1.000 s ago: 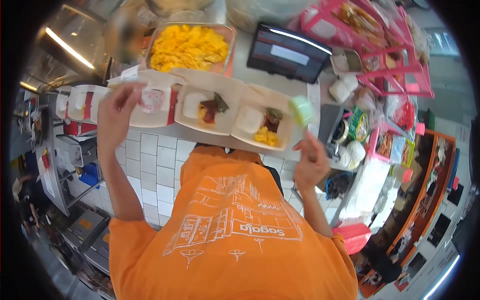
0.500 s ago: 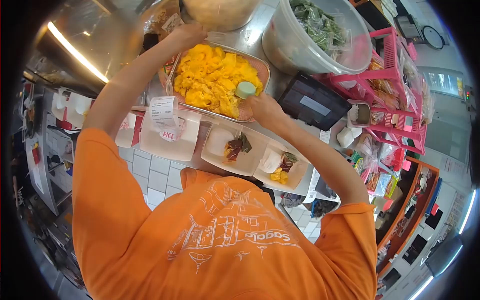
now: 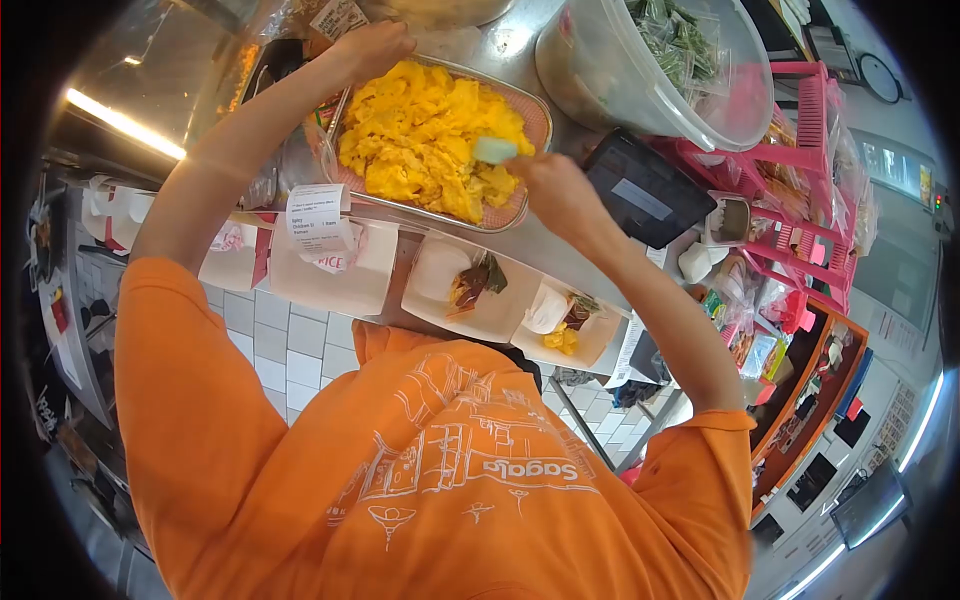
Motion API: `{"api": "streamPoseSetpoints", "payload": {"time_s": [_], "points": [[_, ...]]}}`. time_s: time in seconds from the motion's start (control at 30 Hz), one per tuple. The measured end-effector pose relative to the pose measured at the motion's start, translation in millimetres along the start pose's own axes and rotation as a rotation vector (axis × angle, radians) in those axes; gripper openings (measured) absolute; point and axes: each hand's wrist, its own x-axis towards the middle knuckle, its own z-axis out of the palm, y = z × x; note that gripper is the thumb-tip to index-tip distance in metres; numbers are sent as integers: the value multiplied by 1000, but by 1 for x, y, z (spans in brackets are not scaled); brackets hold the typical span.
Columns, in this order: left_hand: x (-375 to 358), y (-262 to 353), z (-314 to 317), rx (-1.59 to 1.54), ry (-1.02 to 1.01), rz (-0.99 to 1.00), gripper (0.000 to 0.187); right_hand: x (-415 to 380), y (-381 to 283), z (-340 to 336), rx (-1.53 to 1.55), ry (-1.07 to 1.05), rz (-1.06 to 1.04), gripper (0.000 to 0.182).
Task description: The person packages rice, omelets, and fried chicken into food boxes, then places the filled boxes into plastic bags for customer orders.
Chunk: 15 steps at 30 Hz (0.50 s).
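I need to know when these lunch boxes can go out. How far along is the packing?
Two open boxes already hold rice and sides; the right one shows some yellow egg. Now the right hand dips a pale green scoop into the egg tray, whose far rim the left hand steadies. The ticketed box looks unfilled, and none are closed.

Right hand (image 3: pixel 560 190) holds green scoop (image 3: pixel 494 150) over eggs (image 3: pixel 425 135).

Both hands left the meal boxes (image 3: pixel 480 300) and went far to the egg tray (image 3: pixel 525 105): left hand (image 3: pixel 372 45) moved to its far rim, right hand (image 3: pixel 555 190) carried the green scoop (image 3: pixel 494 150) into the scrambled egg (image 3: pixel 425 135).
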Motion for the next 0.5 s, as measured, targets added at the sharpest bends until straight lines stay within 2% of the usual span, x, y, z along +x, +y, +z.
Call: {"api": "streamPoseSetpoints", "payload": {"time_s": [0.03, 0.13, 0.17, 0.27, 0.37, 0.47, 0.5], "points": [[-3, 0, 3, 0, 50, 5, 17, -3, -3, 12, -41, -118, 35, 35], [-1, 1, 6, -5, 130, -22, 15, -34, -18, 7, 1, -194, 46, 35], [-3, 3, 8, -11, 142, -42, 14, -40, -18, 9, 52, -185, 7, 29], [2, 2, 17, -43, 264, -35, 12, -23, -21, 0, 138, -222, -46, 24], [1, 3, 19, -64, 312, -46, 10, 4, 23, -6, 246, -342, -164, 21], [-4, 3, 12, -79, 250, -91, 17, 6, 47, -9, 311, -315, -245, 21], [-4, -1, 15, -80, 231, -57, 21, 3, 32, -28, 277, -389, -47, 20]]}}
